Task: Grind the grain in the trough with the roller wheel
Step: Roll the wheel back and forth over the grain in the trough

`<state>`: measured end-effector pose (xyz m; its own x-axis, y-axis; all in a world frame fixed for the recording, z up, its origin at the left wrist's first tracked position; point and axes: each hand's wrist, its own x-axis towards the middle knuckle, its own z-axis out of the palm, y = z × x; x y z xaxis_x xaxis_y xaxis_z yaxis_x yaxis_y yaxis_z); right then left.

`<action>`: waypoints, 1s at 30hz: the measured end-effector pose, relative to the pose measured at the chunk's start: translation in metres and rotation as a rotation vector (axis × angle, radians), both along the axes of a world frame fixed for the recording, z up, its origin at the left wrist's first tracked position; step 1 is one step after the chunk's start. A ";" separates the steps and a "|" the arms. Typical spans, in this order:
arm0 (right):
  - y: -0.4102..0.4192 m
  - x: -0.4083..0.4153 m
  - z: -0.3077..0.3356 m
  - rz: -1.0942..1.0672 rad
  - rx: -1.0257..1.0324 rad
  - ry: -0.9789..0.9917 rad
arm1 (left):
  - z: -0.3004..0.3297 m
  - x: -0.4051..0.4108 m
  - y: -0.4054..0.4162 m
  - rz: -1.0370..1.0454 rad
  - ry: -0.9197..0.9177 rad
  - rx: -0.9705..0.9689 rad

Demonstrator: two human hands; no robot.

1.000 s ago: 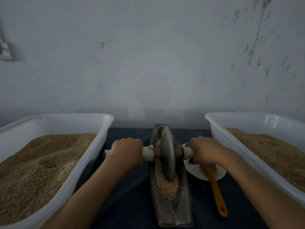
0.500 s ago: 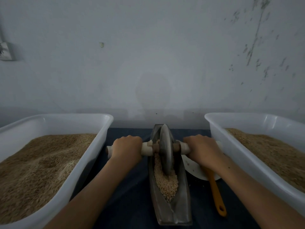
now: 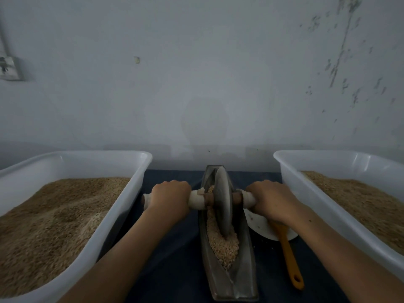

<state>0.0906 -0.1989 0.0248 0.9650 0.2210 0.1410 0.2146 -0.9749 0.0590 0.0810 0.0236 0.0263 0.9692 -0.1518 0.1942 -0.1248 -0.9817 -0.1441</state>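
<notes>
A narrow boat-shaped metal trough (image 3: 248, 267) lies lengthwise on the dark cloth in the middle, pale grain (image 3: 223, 246) heaped in its near half. A grey roller wheel (image 3: 223, 200) stands upright in the trough's far half, on a pale wooden axle. My left hand (image 3: 170, 197) grips the axle's left handle, fingers curled over it. My right hand (image 3: 271, 199) grips the right handle the same way. A little grain clings by the wheel's left face.
Two large white plastic tubs of brown grain flank the trough, the left tub (image 3: 122, 215) and the right tub (image 3: 306, 197) both close to my forearms. A white plate (image 3: 260, 224) with an orange-handled spatula (image 3: 288, 256) lies right of the trough. A grey wall stands just behind.
The wheel has rolled away from me toward the trough's far end, both hands moving forward with the axle. More grain now lies exposed in the near half.
</notes>
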 end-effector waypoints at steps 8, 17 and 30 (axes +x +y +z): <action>0.003 0.001 -0.004 0.005 -0.023 -0.145 | -0.003 -0.002 -0.001 0.024 -0.049 -0.034; 0.000 -0.002 0.013 0.004 -0.059 0.220 | 0.006 -0.004 0.002 0.017 0.117 0.050; 0.000 -0.001 0.001 0.024 -0.024 -0.055 | 0.002 -0.001 -0.002 0.029 0.002 0.027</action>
